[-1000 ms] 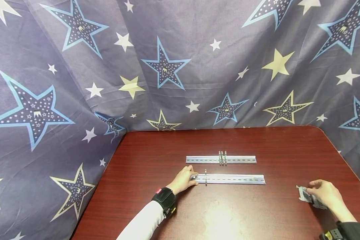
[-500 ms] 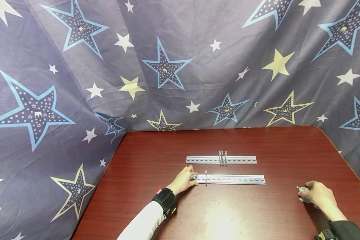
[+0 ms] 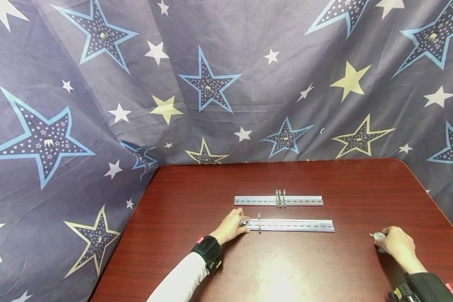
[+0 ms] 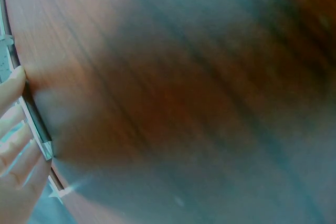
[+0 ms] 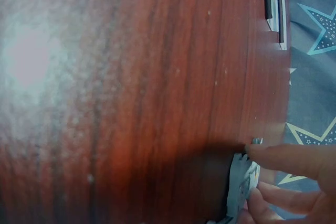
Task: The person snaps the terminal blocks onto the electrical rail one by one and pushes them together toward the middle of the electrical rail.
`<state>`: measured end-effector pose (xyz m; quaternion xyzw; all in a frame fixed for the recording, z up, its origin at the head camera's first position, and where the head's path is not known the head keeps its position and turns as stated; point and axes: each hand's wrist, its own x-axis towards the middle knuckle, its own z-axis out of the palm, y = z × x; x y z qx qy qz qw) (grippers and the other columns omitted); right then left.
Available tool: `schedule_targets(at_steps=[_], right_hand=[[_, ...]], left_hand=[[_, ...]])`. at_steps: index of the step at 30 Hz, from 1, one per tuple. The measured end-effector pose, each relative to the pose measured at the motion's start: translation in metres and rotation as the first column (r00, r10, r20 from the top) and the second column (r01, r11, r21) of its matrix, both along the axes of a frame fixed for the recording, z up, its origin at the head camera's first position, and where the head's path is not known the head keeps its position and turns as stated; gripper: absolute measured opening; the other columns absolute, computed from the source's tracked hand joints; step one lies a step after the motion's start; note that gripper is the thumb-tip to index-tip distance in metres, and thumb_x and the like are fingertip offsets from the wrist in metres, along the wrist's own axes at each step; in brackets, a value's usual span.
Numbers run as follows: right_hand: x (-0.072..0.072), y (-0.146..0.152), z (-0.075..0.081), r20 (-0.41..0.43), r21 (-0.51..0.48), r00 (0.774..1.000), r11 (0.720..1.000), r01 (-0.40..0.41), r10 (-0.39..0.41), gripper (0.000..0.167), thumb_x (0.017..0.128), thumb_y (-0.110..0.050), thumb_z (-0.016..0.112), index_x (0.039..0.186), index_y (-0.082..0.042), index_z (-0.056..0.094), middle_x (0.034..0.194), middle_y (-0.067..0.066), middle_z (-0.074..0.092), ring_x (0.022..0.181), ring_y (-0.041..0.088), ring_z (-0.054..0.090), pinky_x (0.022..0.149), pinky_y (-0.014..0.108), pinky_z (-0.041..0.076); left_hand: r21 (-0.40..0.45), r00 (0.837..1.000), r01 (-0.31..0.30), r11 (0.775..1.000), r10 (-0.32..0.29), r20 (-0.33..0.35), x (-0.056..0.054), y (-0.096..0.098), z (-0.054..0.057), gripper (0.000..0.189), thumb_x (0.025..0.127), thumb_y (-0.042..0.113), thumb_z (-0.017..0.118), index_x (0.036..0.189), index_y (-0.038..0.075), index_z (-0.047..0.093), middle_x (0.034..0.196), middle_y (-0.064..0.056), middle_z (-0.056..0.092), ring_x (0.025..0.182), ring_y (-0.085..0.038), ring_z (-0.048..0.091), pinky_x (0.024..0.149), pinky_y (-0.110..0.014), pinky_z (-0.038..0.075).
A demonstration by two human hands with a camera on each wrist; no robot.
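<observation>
My left hand (image 3: 230, 225) grips the left end of the nearer slotted metal DIN rail (image 3: 294, 225), thumb on one edge and fingers on the other. One thin clip-on piece (image 3: 259, 223) stands across that rail, just right of my fingers. At the right of the table my right hand (image 3: 399, 245) pinches a grey terminal block (image 5: 242, 184) between thumb and fingers. In the head view most of the block is hidden by the hand. The left wrist view shows the left fingers (image 4: 18, 145) along the rail's edge.
Behind the held rail lies a second DIN rail (image 3: 253, 201), roughly parallel, with several thin pieces (image 3: 280, 199) clipped near its middle. Both rest on a reddish-brown table (image 3: 196, 184). A star-patterned cloth (image 3: 219, 121) hangs along the back and left side.
My right hand has closed on the grey block and shifted slightly left with it. The left hand and both rails have stayed put.
</observation>
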<state>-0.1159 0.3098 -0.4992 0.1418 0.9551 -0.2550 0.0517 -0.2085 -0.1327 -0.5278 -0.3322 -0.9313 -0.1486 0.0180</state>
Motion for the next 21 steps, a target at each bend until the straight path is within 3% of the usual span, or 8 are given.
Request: schedule_targets(at_steps=[6, 14, 21], right_hand=[[-0.0027, -0.0026, 0.0001, -0.045, 0.019, 0.998, 0.999, -0.032, 0.033, 0.04, 0.064, -0.009, 0.066, 0.088, 0.021, 0.052, 0.07, 0.025, 0.056, 0.059, 0.027, 0.052, 0.054, 0.038, 0.039], [-0.0026, -0.0059, -0.0018, -0.079, 0.028, 0.995, 0.998, -0.064, 0.066, 0.029, 0.065, -0.009, 0.065, 0.078, 0.015, 0.057, 0.068, 0.025, 0.057, 0.059, 0.029, 0.053, 0.054, 0.04, 0.04], [-0.0053, -0.0105, -0.0019, -0.082, 0.074, 0.992, 0.993, -0.094, 0.1, 0.03, 0.064, -0.01, 0.066, 0.078, 0.015, 0.056, 0.069, 0.024, 0.057, 0.062, 0.033, 0.054, 0.061, 0.043, 0.04]], left_hand=[[0.008, 1.0, 0.006, 1.0, -0.007, 0.006, -0.0002, 0.0, -0.0007, 0.032, 0.07, 0.026, 0.072, 0.098, 0.01, 0.068, 0.08, 0.0, 0.046, 0.075, -0.012, 0.042, 0.064, -0.023, 0.035], [0.002, 1.0, 0.002, 1.0, -0.002, 0.014, 0.0001, -0.0006, -0.0015, 0.031, 0.07, 0.027, 0.071, 0.097, 0.012, 0.068, 0.081, -0.001, 0.046, 0.075, -0.011, 0.042, 0.064, -0.023, 0.035], [0.003, 1.0, 0.004, 1.0, -0.004, 0.012, -0.0005, -0.0007, -0.0015, 0.03, 0.071, 0.027, 0.071, 0.097, 0.012, 0.068, 0.08, 0.0, 0.046, 0.075, -0.011, 0.042, 0.064, -0.022, 0.035]])
